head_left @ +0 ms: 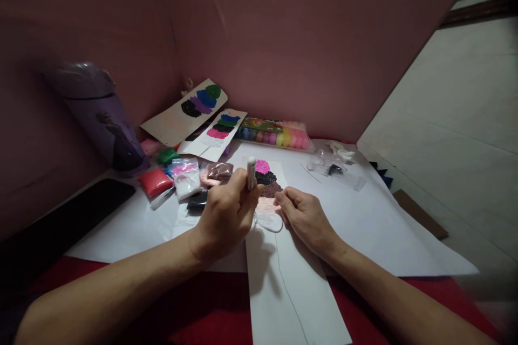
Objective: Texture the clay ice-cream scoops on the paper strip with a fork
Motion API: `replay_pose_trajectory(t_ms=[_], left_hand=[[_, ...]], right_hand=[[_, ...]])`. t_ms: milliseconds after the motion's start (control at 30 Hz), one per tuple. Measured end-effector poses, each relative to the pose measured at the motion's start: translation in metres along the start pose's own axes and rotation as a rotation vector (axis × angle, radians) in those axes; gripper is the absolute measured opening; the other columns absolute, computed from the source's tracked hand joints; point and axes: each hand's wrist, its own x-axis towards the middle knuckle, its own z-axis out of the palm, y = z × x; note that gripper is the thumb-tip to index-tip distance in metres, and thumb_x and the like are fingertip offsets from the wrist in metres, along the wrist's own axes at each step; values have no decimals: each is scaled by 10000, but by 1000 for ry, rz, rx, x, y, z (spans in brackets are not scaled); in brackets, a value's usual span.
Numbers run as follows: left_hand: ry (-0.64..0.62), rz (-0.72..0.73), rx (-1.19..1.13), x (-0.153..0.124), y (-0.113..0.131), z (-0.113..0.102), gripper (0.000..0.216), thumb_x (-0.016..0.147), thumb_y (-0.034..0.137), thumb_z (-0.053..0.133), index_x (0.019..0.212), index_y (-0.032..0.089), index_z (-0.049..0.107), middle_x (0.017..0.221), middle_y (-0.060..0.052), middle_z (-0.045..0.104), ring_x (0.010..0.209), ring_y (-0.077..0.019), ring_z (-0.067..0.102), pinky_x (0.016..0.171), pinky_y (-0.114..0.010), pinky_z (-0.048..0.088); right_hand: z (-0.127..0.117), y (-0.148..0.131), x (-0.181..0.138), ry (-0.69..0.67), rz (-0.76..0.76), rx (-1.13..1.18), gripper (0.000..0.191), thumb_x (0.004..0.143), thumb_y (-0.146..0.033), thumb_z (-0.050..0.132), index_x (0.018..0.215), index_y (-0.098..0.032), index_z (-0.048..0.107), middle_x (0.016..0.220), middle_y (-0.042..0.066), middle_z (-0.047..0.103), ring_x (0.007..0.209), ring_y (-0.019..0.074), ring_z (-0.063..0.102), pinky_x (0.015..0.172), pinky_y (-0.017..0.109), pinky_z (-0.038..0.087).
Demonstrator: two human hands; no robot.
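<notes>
While the left hand point(226, 205) grips a white pen-like tool point(251, 171) upright, the right hand point(305, 216) curls over the colour-banded card point(295, 285) on the white sheet point(384, 221); whether its fingertips pinch anything, I can't tell.

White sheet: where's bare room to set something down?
Right of the right hand, nearer than the clear packaging, the white sheet is bare; a smaller patch lies between the black slab and left forearm. Crowded: beyond the left hand, with packets and colored cards.
</notes>
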Motion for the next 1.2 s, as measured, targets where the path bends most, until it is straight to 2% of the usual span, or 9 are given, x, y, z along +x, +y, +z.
replay_pose_trajectory(t_ms=[200, 333, 500, 933, 1200], left_hand=[[-119, -225, -447, -4, 4, 9, 146, 885, 284, 545, 829, 194, 446, 630, 9, 626, 454, -88, 563, 440, -211, 459], [-133, -326, -541, -5, 3, 16, 190, 866, 329, 570, 826, 188, 450, 647, -4, 646, 459, -102, 590, 435, -215, 483], [-161, -362, -518, -5, 1, 18, 172, 863, 307, 569, 820, 194, 446, 635, 9, 643, 461, -99, 591, 444, -210, 482], [-128, -281, -323, -3, 0, 14, 134, 867, 244, 536, 785, 198, 440, 598, 35, 571, 455, -72, 502, 452, -210, 396], [-100, -210, -198, -1, -2, 9, 119, 868, 212, 530, 773, 196, 458, 589, 40, 532, 469, -73, 454, 480, -224, 365]], right_hand=[[-1, 1, 0, 9, -35, -72, 351, 910, -379, 500, 616, -187, 509, 516, -43, 478, 508, 106, 461, 522, 234, 403], [-2, 1, 0, 14, -41, -102, 324, 916, -377, 491, 664, -184, 554, 527, -32, 518, 505, 111, 471, 495, 234, 368], [-2, 0, -1, 11, -29, -103, 343, 917, -379, 493, 632, -189, 517, 522, -30, 530, 497, 109, 473, 495, 232, 362], [-1, -1, 0, 7, -42, -86, 347, 907, -357, 498, 602, -191, 477, 506, -41, 491, 496, 104, 472, 510, 226, 390], [-1, -2, 0, 0, -26, -61, 309, 906, -366, 501, 659, -187, 551, 479, -49, 481, 463, 110, 475, 501, 236, 398]])
